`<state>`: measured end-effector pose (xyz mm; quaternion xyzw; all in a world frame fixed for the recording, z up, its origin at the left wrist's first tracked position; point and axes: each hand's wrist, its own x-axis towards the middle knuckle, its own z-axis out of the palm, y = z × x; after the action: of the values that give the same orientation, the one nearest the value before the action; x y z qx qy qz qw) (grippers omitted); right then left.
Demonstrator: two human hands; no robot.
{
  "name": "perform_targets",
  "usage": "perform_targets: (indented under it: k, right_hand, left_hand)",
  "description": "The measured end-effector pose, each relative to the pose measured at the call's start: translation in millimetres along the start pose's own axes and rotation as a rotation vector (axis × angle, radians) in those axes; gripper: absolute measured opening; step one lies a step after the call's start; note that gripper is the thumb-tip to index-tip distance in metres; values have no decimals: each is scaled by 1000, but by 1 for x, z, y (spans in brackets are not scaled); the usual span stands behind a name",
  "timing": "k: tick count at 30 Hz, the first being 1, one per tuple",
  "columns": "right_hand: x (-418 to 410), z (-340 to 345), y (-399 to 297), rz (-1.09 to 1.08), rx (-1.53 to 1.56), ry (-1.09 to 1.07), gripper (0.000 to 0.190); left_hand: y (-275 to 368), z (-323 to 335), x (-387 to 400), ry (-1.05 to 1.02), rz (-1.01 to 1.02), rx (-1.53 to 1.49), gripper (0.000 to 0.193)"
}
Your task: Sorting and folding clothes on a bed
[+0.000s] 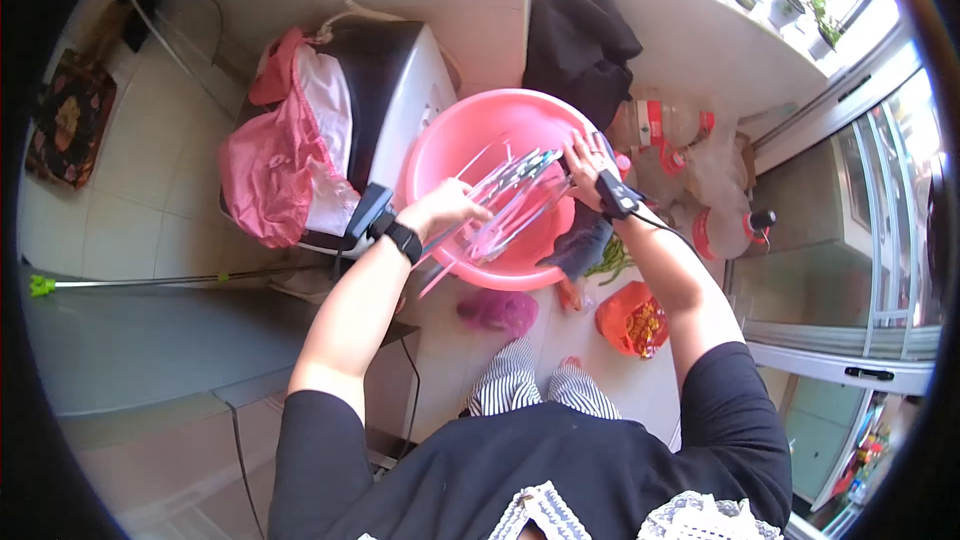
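My left hand [448,208] grips a bundle of thin clothes hangers [514,191], some pink and some grey or silvery. The bundle slants across the mouth of a round pink plastic basin [469,124], and its outlines are blurred. At the bundle's upper right end is my right hand [587,165], fingers stretched out flat against or just beside the hanger ends. Its thumb cannot be made out. A dark grey cloth [581,244] hangs over the basin's lower right rim, below my right wrist. Both wrists carry strapped black devices.
Left of the basin stands a white and black washing machine [401,97] with a pink cloth cover [277,150] bunched on top. Bottles [667,127] and plastic bags crowd the right. On the floor are a purple bag [501,313], an orange-red bag [634,319] and green vegetables [615,259].
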<state>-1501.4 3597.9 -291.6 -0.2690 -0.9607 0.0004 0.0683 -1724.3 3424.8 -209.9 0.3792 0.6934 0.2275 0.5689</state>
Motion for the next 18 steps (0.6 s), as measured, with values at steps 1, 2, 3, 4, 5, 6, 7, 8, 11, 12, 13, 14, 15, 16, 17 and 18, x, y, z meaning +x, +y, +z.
perform_targets:
  k: [1,2,3,4,5,6,7,8,11,12,13,14,15,16,17,18]
  right_hand:
    - [-21,-9,8,62,53,15,78]
    - [-38,-18,12,158,85,37,68]
    - [-57,-27,11,250,87,86,59]
    - [-78,-37,11,282,169,188,56]
    - [-100,-46,8,348,253,248,52]
    - [-123,-54,3,380,300,313,46]
    - [-149,-62,-6,448,352,333,40]
    - [-172,-69,-14,501,417,352,36]
    - [-241,-85,-42,715,524,357,26]
    - [-262,-88,-52,832,602,350,24]
    - [-282,-93,-61,869,592,402,22]
    - [-301,-99,-70,918,633,422,21]
    - [-319,-106,-79,1077,702,390,20]
    - [-338,-115,-86,998,638,448,20]
    - [-356,-125,-93,995,589,462,20]
    - [-372,-135,-99,1021,542,485,20]
  left_hand:
    - [2,1,12,-7,-18,52,27]
    - [4,1,22,15,1,168,32]
    - [7,2,33,31,5,284,37]
    - [10,6,45,100,24,591,44]
    - [13,8,56,74,-58,677,48]
    - [13,13,64,114,-80,703,48]
    - [12,18,71,139,-114,726,48]
    - [10,22,78,135,-98,743,48]
    - [2,35,96,106,30,808,58]
    - [-2,38,99,55,76,894,56]
    - [-3,40,101,8,81,934,54]
    - [-7,42,95,35,169,961,52]
    - [-4,40,93,5,121,977,54]
    - [-6,45,80,167,227,1403,62]
    - [-5,47,65,191,275,1421,72]
    - [5,46,50,118,257,1338,82]
